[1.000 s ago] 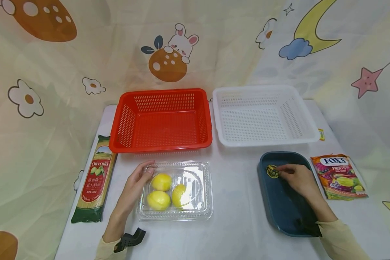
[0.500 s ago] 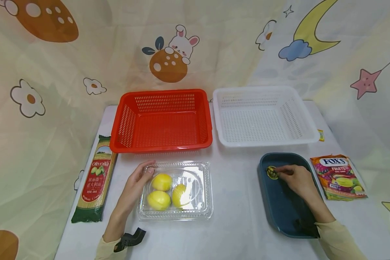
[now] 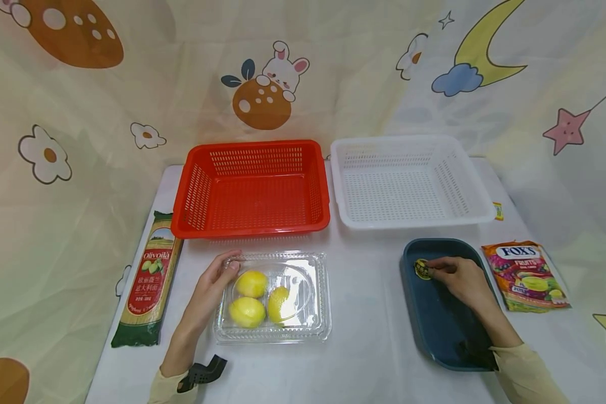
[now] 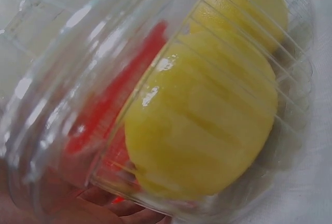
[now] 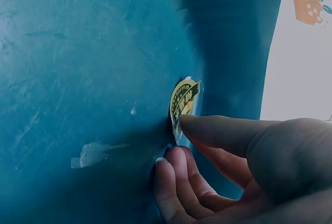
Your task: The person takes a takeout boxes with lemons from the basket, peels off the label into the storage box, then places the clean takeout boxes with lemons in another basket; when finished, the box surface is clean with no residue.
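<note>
My left hand (image 3: 213,283) grips the far left corner of a clear plastic clamshell box (image 3: 308,331), thumb over the lid. Inside lie 3 lemons (image 3: 246,312), seen close through the ribbed wall in the left wrist view, where one lemon (image 4: 202,115) fills the middle. At the right, my right hand (image 3: 464,283) reaches into a dark blue tray (image 3: 441,336). Its thumb and fingers pinch the edge of a round black and yellow sticker (image 5: 181,99), which stands bent up near the tray wall. The fingertips behind the sticker are partly hidden.
A red basket (image 3: 252,231) and a white basket (image 3: 419,223) stand side by side at the back. Spaghetti (image 3: 148,280) lies at the left edge, a Fox's candy bag (image 3: 525,275) right of the tray. A small yellow wrapper (image 3: 499,211) lies beside the white basket.
The sticker has turned slightly in my right fingers and looks narrower from the head view. The left hand and the box have stayed put.
</note>
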`<move>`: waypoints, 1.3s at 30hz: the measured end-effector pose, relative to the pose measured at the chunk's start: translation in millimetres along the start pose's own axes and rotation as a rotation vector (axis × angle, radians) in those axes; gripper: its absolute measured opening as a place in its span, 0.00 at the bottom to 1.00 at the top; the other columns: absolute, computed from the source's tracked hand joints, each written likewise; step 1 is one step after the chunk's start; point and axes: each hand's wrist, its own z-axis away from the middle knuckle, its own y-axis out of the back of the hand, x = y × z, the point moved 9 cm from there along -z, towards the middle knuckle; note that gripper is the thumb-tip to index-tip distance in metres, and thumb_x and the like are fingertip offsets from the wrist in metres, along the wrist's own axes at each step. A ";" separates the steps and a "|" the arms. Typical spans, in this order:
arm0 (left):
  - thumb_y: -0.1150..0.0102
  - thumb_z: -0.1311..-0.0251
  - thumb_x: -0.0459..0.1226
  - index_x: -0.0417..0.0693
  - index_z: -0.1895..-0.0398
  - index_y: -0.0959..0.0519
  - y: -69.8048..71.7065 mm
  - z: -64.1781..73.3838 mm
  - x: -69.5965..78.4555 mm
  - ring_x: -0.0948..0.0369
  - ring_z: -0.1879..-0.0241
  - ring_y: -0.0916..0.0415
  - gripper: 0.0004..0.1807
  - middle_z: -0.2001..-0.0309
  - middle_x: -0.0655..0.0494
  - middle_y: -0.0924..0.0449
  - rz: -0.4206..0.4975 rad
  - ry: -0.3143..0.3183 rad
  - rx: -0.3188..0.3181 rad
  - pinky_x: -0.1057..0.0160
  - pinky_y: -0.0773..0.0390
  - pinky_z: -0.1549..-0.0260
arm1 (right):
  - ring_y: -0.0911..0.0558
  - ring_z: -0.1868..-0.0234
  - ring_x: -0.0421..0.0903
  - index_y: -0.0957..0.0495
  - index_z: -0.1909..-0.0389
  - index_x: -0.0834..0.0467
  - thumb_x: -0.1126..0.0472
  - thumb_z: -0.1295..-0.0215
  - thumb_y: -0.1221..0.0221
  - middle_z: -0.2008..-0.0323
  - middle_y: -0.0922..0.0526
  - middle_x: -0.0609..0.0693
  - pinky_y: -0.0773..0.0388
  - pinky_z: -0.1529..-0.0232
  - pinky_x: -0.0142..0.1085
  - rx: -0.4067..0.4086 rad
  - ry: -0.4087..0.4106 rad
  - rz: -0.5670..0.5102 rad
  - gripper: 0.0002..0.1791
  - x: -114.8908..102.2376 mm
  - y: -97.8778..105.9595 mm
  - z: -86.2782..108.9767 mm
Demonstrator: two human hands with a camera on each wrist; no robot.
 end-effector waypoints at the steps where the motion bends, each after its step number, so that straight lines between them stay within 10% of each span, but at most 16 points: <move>1: 0.50 0.25 0.53 0.58 0.29 0.31 0.0 0.1 0.0 0.53 0.21 0.49 0.26 0.28 0.56 0.33 0.001 -0.001 0.001 0.34 0.53 0.24 | 0.14 0.61 0.52 0.14 0.53 0.62 0.58 0.30 0.36 0.56 0.12 0.63 0.22 0.68 0.35 -0.005 -0.001 -0.005 0.13 0.1 -0.3 0.3; 28: 0.49 0.26 0.55 0.60 0.28 0.32 -1.6 1.6 -6.1 0.51 0.20 0.51 0.27 0.26 0.58 0.34 0.021 0.027 -0.007 0.31 0.53 0.26 | 0.17 0.61 0.47 0.17 0.48 0.62 0.53 0.28 0.38 0.55 0.12 0.61 0.21 0.66 0.26 -0.010 0.004 -0.069 0.18 -8.1 12.8 5.3; 39: 0.46 0.28 0.54 0.58 0.29 0.32 -2.3 -0.7 -6.0 0.56 0.19 0.57 0.27 0.27 0.58 0.35 0.037 0.034 -0.018 0.31 0.64 0.25 | 0.25 0.63 0.21 0.18 0.43 0.56 0.42 0.29 0.40 0.49 0.14 0.61 0.25 0.64 0.21 0.056 -0.012 -0.104 0.25 -26.0 50.3 7.1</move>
